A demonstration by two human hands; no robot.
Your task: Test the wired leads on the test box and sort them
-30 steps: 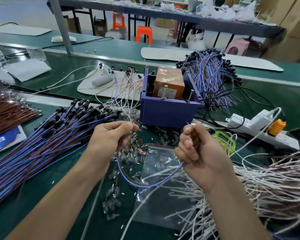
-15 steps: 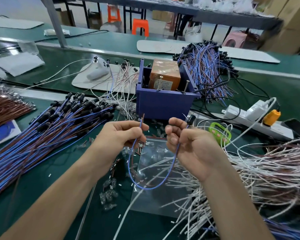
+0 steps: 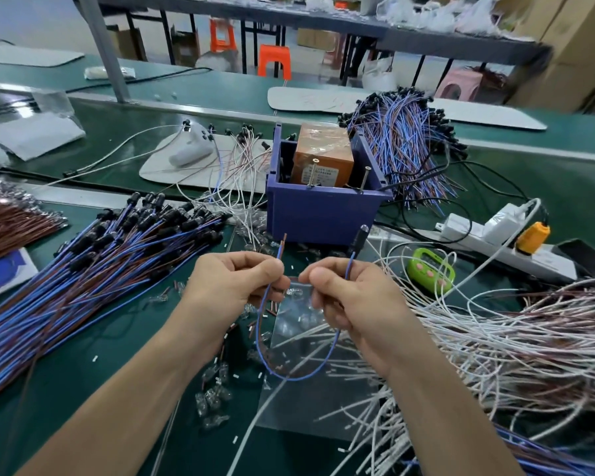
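The lead (image 3: 296, 378) pinched between my left hand (image 3: 234, 286) and right hand (image 3: 351, 300) has smooth, faintly shiny blue and brown plastic insulation. One end is a bare coppery metal tip and the other a matt black plastic sleeve. The test box (image 3: 323, 214) is matt purple plastic, with two bright metal screws (image 3: 312, 175) standing at its rim. The orange block (image 3: 323, 149) inside is wrapped in glossy film. My desk (image 3: 83, 355) is smooth, dull green matting. The clear bag (image 3: 310, 338) is shiny, crinkled plastic.
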